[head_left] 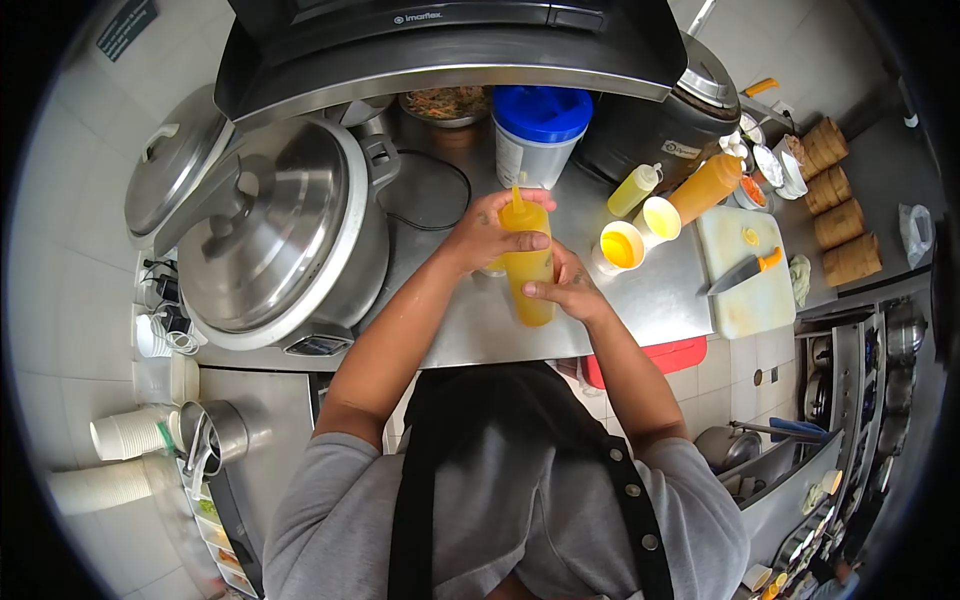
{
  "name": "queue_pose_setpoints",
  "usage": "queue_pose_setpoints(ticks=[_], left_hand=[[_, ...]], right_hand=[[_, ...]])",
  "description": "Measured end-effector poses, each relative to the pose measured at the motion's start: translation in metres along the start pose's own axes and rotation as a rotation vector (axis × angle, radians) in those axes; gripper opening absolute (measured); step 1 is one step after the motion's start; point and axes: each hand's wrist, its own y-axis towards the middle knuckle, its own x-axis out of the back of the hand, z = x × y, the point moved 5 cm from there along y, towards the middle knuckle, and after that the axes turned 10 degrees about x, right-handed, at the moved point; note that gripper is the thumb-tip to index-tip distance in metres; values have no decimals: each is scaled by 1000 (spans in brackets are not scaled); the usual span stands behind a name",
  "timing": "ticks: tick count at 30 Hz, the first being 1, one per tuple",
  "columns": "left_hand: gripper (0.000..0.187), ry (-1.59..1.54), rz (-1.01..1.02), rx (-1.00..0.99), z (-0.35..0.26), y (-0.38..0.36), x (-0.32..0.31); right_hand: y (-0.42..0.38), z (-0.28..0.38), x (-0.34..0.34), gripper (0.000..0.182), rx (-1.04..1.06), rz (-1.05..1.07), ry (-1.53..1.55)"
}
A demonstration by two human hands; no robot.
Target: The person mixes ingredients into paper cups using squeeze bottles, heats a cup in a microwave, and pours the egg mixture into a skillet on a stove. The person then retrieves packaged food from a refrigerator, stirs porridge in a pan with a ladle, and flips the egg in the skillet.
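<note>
We see the bottle (533, 265) over the bench (470, 335), roughly upright, nozzle (517, 196) up, fingers (527, 241) closed round it: the left hand (487, 228) nearer the nozzle, the right hand (574, 285) lower.

One brand name can be read: "imarflex".
It stands in pale letters on the front of the black appliance (450, 48) at the far side. The label (682, 150) on the dark cooker (630, 145), far right, and the wall sign (126, 28), far left, are too small for reading.
</note>
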Motion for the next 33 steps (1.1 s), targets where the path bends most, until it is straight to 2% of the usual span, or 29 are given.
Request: queue_pose_setpoints(ticks=[4, 7, 10, 13, 16, 19, 22, 28, 31, 33], left_hand=[[55, 53, -116, 6, 6, -2, 3], [49, 255, -349, -17, 8, 3, 2], [53, 192, -605, 36, 8, 5, -6], [63, 252, -504, -131, 14, 8, -8], [76, 131, -265, -345, 8, 1, 7], [77, -48, 1, -298, -6, 4, 28], [83, -229, 195, -132, -17, 3, 17], [77, -244, 202, -64, -20, 0, 11], [69, -156, 37, -131, -14, 0, 13], [71, 9, -179, -125, -5, 0, 11]], right_hand=[[2, 2, -1, 66, 66, -70, -161], [5, 11, -6, 63, 191, -214, -359], [1, 16, -7, 62, 295, -431, -708], [4, 25, -4, 64, 348, -505, -821], [10, 15, 9, 66, 252, -272, -271], [6, 20, 13, 71, 97, -114, -143], [3, 19, 11, 73, 32, -22, -54], [10, 21, 6, 74, 21, 70, 55], [11, 28, 0, 70, 72, -74, -127], [14, 27, -6, 68, 133, -163, -289]])
